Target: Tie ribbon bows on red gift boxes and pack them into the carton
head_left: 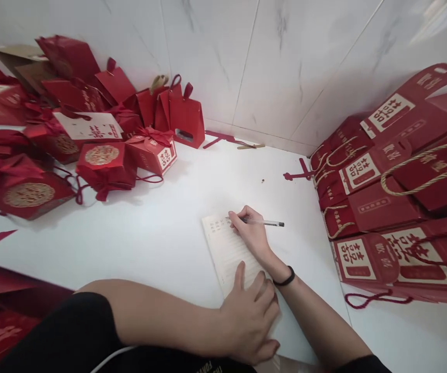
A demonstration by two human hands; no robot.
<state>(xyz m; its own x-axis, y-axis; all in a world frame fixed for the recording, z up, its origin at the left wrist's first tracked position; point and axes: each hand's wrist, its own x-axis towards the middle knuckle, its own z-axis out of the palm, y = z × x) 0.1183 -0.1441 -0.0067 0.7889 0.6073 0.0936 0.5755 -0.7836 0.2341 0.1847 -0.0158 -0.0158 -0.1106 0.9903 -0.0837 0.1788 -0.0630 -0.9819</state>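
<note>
A lined notepad [229,253] lies on the white table, with some handwriting near its top edge. My right hand [253,231] grips a pen [272,223] with a clear barrel and dark front part, its tip at the upper part of the page. A black band circles my right wrist. Resting on the lower part of the notepad is my left hand [251,313], its fingers spread and holding nothing. The left palm and forearm lie across the bottom of the page and hide it.
Red gift boxes [106,163] with ribbons and gold emblems crowd the left back. Red gift bags [378,197] with rope handles line the right side. Ribbon strips [221,138] lie along the tiled wall [207,62]. More red packaging [5,305] sits at the lower left.
</note>
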